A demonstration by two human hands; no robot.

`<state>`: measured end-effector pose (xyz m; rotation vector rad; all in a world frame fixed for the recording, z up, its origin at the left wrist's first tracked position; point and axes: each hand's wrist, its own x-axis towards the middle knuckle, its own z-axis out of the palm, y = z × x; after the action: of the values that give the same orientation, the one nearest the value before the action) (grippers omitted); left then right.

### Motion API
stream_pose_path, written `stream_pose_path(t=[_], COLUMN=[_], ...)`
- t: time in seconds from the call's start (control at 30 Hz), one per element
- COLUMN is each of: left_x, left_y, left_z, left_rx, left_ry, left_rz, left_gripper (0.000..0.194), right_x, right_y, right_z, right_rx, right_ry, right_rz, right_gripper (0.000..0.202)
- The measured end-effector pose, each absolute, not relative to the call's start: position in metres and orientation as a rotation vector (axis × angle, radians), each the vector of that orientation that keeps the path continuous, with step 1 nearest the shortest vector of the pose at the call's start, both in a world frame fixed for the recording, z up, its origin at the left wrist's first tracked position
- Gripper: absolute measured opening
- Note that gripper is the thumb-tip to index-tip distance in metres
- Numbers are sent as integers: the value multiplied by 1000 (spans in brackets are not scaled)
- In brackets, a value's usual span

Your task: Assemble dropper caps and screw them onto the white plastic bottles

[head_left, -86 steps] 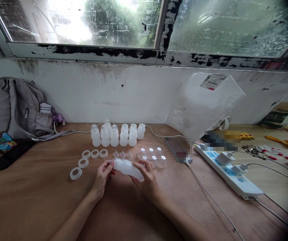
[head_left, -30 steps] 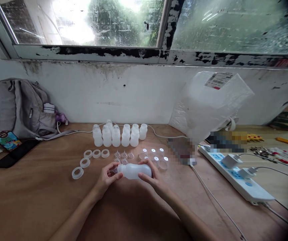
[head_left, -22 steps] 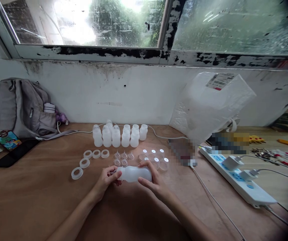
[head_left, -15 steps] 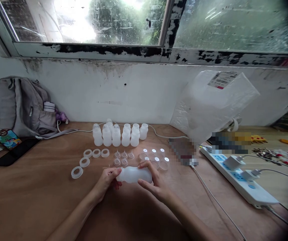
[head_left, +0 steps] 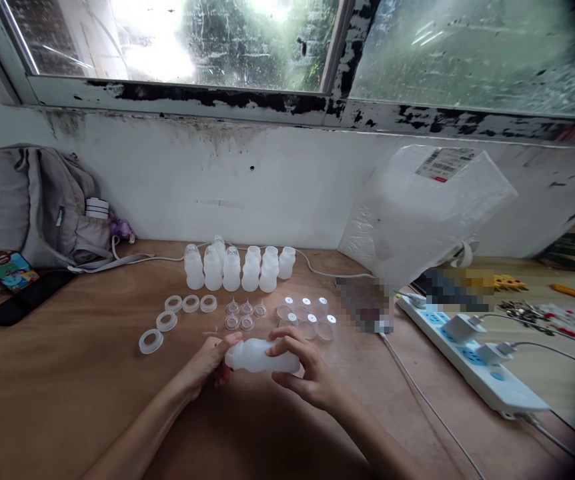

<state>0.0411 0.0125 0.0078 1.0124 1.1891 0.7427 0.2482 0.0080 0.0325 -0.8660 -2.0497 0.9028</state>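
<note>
Translucent white plastic makes up the small bottle (head_left: pixel 262 356) that is held on its side just above the wooden desk (head_left: pixel 67 400), toward the near edge and about midway along it. Its body is cloudy and unlabelled, with a narrowed neck turned to the left and a rounded base to the right. The neck end is pinched by the left hand (head_left: pixel 211 363), whose fingers are curled closed around it. The body is gripped by the right hand (head_left: pixel 307 377), thumb below and fingers wrapped over the top, so the far end is partly covered.

Just behind the bottle, five small clear nipples (head_left: pixel 245 315) are set out, with a cluster of clear round caps (head_left: pixel 307 319) to their right and five white screw rings (head_left: pixel 167 321) in an arc to their left. Farther back, upright bottles of the same kind (head_left: pixel 237 268) are grouped near the wall, well apart from the hands. A grey backpack (head_left: pixel 32 207) is propped at the far left corner, and a white power strip (head_left: pixel 472 363) lies toward the right edge beside a clear plastic bag (head_left: pixel 417 213).
</note>
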Motion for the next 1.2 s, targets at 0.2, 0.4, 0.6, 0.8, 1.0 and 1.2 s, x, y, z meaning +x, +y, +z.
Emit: stream_pose_path(t=[0.2,0.4,0.6,0.8,1.0,1.2], left_x=[41,42,43,44,41,35], left_y=[12,10,10,9,8,13], left_z=[7,9,10,17,25,21], left_rx=[997,1013,1111,1312,1499,1231], left_ry=[1212,1193,1226,1140,922,1048], left_rz=[800,855,888,1023,1101,1018], left_gripper=[52,50,53,35,39,45], right_x=[243,240,241,244,238,234], right_y=[6,6,5,11,16,15], right_z=[28,24,23,25,23,25], right_rx=[-816,-764,-761,-981,-1046,-1066], right_ry=[-2083,-2097,-2086,-1681,-1217,-1337], right_rz=[732,624,621,1285,1690,1487], right_gripper=[23,24,20,26,28,26])
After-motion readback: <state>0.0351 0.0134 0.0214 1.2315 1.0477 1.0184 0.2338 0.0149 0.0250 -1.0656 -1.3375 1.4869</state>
